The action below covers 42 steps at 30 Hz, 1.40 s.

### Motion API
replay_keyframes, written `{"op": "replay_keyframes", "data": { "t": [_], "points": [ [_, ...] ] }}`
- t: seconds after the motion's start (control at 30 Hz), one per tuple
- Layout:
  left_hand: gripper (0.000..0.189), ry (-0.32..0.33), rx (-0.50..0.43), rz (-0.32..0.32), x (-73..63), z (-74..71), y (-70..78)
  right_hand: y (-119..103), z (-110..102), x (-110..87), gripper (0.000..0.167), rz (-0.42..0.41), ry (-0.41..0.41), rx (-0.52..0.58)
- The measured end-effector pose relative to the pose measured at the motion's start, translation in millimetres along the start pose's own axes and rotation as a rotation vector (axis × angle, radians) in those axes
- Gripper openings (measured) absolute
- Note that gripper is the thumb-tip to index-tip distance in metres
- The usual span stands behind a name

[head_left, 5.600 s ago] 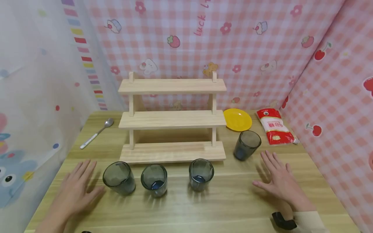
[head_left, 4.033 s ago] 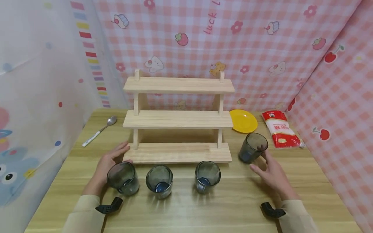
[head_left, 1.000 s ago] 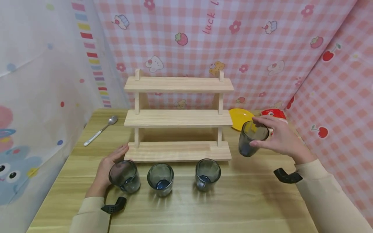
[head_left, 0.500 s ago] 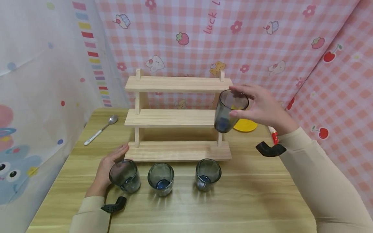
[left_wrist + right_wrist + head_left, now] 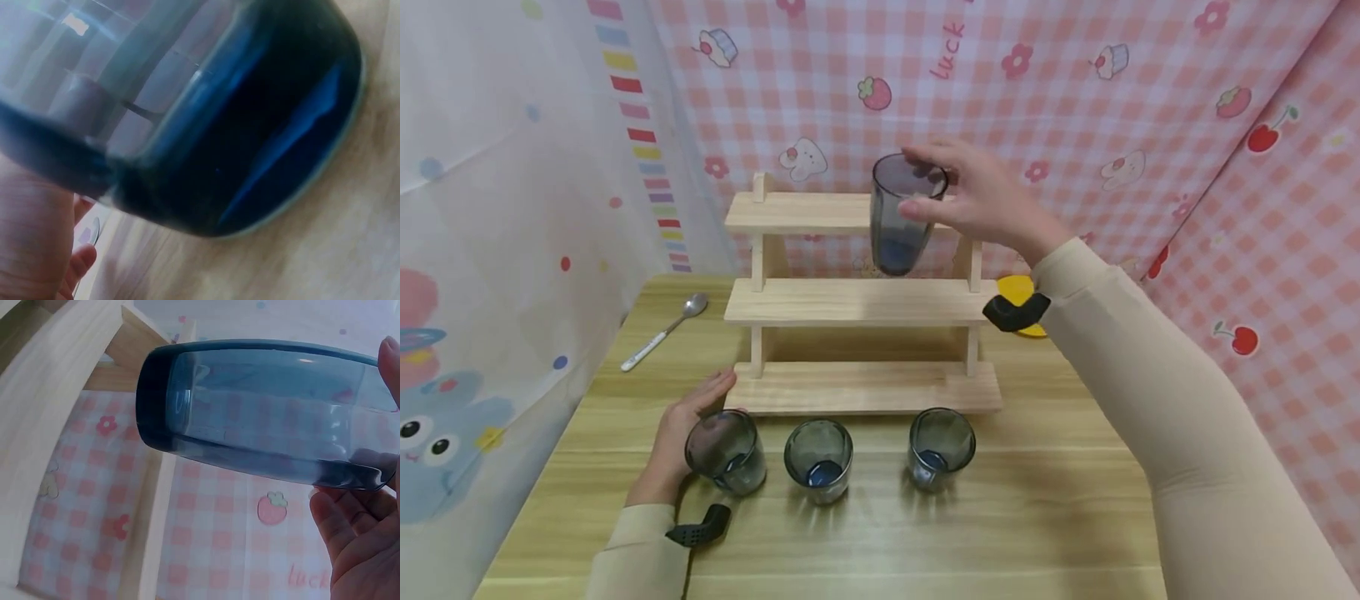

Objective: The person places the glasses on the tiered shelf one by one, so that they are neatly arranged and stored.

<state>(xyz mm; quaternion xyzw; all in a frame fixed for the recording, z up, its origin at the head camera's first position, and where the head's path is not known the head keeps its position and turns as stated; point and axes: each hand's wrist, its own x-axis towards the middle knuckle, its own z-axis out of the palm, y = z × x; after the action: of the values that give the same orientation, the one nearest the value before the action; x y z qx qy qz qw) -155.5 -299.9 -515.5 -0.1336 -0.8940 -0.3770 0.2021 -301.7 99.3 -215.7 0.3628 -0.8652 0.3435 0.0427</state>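
Observation:
My right hand (image 5: 973,196) grips a smoky dark drinking glass (image 5: 898,225) near its rim, thumb on the near side and fingers on the far side. In the head view the glass overlaps the top and middle boards of a three-tier wooden shelf (image 5: 857,300). The right wrist view shows the same glass (image 5: 269,412) with its thick base toward the shelf's wood. My left hand (image 5: 681,429) touches the left end of the bottom board with extended fingers. A second glass (image 5: 726,454) stands in front of that hand, and its base (image 5: 250,144) fills the left wrist view.
Two more glasses, one left of centre (image 5: 818,462) and one further right (image 5: 942,450), stand before the shelf. A spoon (image 5: 662,333) lies at the left. Behind the right forearm a yellow plate (image 5: 1018,292) partly shows. Patterned cloth walls (image 5: 1037,100) enclose the table.
My right hand took hold of the right-hand glass, lifted it from the table and carried it up and leftward to the shelf. My left hand moved to the shelf's bottom board and stayed there.

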Motion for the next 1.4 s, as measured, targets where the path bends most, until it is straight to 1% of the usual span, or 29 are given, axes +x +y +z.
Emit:
{"op": "replay_keyframes", "data": {
  "t": [0.2, 0.23, 0.3, 0.43, 0.53, 0.67, 0.73, 0.83, 1.0, 1.2, 1.3, 1.4],
  "points": [
    [0.055, -0.008, 0.005, -0.024, 0.8, -0.5, 0.0, -17.9, 7.5, 42.9, 0.071, -0.006, -0.02, 0.026],
    [0.055, -0.008, 0.003, -0.027, 0.8, -0.5, 0.0, -20.6, 9.3, 49.8, 0.07, -0.017, -0.02, 0.036],
    [0.056, -0.007, 0.001, -0.034, 0.6, -0.5, -0.3, -24.5, 13.3, 62.0, 0.07, -0.043, -0.019, 0.023],
    [0.056, -0.004, 0.012, -0.063, -1.0, -0.6, -1.4, -27.3, 24.0, 81.3, 0.07, -0.062, -0.03, 0.043],
    [0.056, 0.004, 0.016, -0.068, -2.0, -1.2, -1.9, -26.0, 31.3, 90.9, 0.072, -0.041, -0.04, 0.075],
    [0.055, 0.018, -0.002, -0.036, -1.5, -0.5, -2.5, -23.1, 36.1, 97.0, 0.074, 0.021, -0.038, 0.112],
    [0.055, 0.019, -0.008, -0.015, -1.1, 1.2, -2.6, -22.7, 36.9, 96.8, 0.075, 0.059, -0.033, 0.142],
    [0.056, 0.014, -0.015, -0.005, -1.6, 3.7, -1.8, -24.7, 36.8, 94.0, 0.076, 0.099, -0.023, 0.179],
    [0.056, 0.003, -0.003, -0.027, -3.8, 5.2, 0.9, -22.3, 36.8, 92.9, 0.077, 0.106, -0.024, 0.188],
    [0.056, -0.001, 0.048, -0.051, -2.9, 2.5, 2.3, -1.4, 37.9, 102.0, 0.078, 0.1, -0.018, 0.199],
    [0.056, -0.004, 0.051, -0.051, -2.4, 1.1, 2.0, 6.2, 37.4, 104.2, 0.079, 0.093, -0.013, 0.205],
    [0.057, -0.001, 0.039, -0.053, -1.8, 0.6, 0.4, 9.9, 36.0, 104.2, 0.08, 0.105, -0.013, 0.208]
  ]
}}
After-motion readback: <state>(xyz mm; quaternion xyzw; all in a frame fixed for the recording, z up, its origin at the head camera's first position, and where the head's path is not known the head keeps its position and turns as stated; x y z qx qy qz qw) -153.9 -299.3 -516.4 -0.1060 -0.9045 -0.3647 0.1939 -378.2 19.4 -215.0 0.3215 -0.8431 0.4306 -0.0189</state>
